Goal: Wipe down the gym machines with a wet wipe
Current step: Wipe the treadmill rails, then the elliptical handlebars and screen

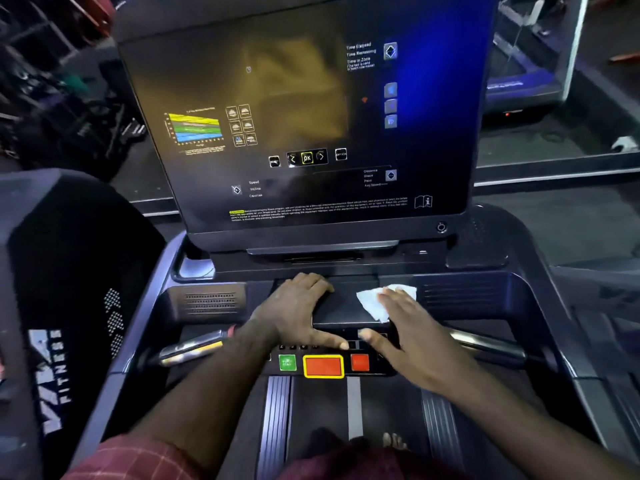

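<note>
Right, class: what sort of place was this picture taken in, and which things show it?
Most likely a gym: a treadmill's large dark console screen labelled Speed and Incline, its orange yellow-rimmed button, and a black panel printed FITNESS.

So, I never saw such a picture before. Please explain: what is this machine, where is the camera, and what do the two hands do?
This is one picture, taken by a camera on the person's head, looking down. The machine is a treadmill; its big display panel stands above a dark ledge. The left hand rests on the ledge. The right hand presses a white wet wipe flat on it. Below are a green button and a large red button.
</note>
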`<state>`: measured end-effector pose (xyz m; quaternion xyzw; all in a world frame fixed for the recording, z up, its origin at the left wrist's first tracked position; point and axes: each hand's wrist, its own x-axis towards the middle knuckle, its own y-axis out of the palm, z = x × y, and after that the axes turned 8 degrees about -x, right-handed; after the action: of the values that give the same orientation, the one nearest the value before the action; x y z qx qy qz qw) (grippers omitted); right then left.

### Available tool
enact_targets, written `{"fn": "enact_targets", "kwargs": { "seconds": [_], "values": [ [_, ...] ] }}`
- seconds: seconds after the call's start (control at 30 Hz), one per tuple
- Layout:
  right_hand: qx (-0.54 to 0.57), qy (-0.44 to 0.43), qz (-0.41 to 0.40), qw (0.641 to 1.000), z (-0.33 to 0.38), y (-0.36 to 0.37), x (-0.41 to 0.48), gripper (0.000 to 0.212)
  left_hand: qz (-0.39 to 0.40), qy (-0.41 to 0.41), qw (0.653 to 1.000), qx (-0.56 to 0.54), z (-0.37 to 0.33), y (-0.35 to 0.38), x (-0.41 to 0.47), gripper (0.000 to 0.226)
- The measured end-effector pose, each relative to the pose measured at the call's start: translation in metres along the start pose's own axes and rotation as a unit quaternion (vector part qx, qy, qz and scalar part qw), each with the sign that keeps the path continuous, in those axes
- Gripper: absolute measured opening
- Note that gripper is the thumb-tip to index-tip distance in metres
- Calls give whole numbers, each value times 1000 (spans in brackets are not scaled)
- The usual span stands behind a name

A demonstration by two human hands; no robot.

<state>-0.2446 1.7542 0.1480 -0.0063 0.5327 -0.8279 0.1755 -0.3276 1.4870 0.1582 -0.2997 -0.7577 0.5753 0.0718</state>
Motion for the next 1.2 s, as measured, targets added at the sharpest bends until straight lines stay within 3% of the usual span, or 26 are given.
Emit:
{"fn": "enact_targets", "kwargs": {
  "seconds": [0.33, 0.5, 0.63, 0.77, 0.83, 0.97, 1.1, 1.2],
  "values": [
    [-22, -40, 16, 999, -46, -23, 41, 93, -3, -13, 1000, 12, 0, -1, 1, 118],
    [-80, -82, 66, 991, -17, -28, 54, 97, -15, -13, 1000, -3, 3, 0, -1, 120],
    [-113, -85, 115, 983, 13, -32, 82, 109, -121, 23, 990, -66, 6, 1, -7, 98],
    [-132, -111, 186, 967, 34, -26, 99, 131, -278, 41, 942, -184, 15, 2, -22, 73],
    [-118, -130, 206, 963, 51, -11, 108, 134, -318, 38, 926, -198, 25, 2, -35, 69],
    [-114, -162, 200, 959, 104, 19, 136, 91, -296, 6, 943, -152, 64, 0, -70, 69],
    [-97, -130, 177, 971, 141, 28, 133, 98, -234, -54, 957, -161, 105, -2, -99, 74],
    [-100, -150, 151, 972, 148, 27, 93, 96, -151, -50, 978, -134, 124, -1, -104, 79]
  ]
}}
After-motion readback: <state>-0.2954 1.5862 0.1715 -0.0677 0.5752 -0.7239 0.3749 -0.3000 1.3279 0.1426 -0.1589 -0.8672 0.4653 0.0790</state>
